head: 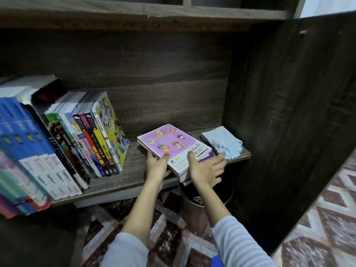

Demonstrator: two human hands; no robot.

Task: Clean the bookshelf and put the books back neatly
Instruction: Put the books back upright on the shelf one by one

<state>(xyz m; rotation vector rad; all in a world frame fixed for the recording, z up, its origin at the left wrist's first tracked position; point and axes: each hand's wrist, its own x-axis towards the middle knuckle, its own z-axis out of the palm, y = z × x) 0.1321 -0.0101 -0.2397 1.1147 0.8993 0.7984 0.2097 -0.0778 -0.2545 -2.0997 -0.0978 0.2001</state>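
Stack topped by purple cartoon-covered paperback (173, 143) overhangs dark wooden shelf (134, 153) front edge | corner is gripped by left hand (157, 166), cover pressed by open right hand (206, 170) | best stood upright, squared against leaning colourful book row (96, 135)

Spines at 9 o'clock: "SPM" on blue spine (80, 143), "BAHASA MELAYU" on red spine (87, 149), "CERITA HANTU" on yellow spine (100, 146), "Lawak Kampus" on white spine (100, 125), "Kimia" on blue books (41, 160) (far left). Purple book (169, 143) barcode print unreadable.

Purple book (173, 145) flat mid shelf (133, 170), overhanging its front edge; book row (86, 135) leaning shelf left; blue cloth (223, 141) shelf right.
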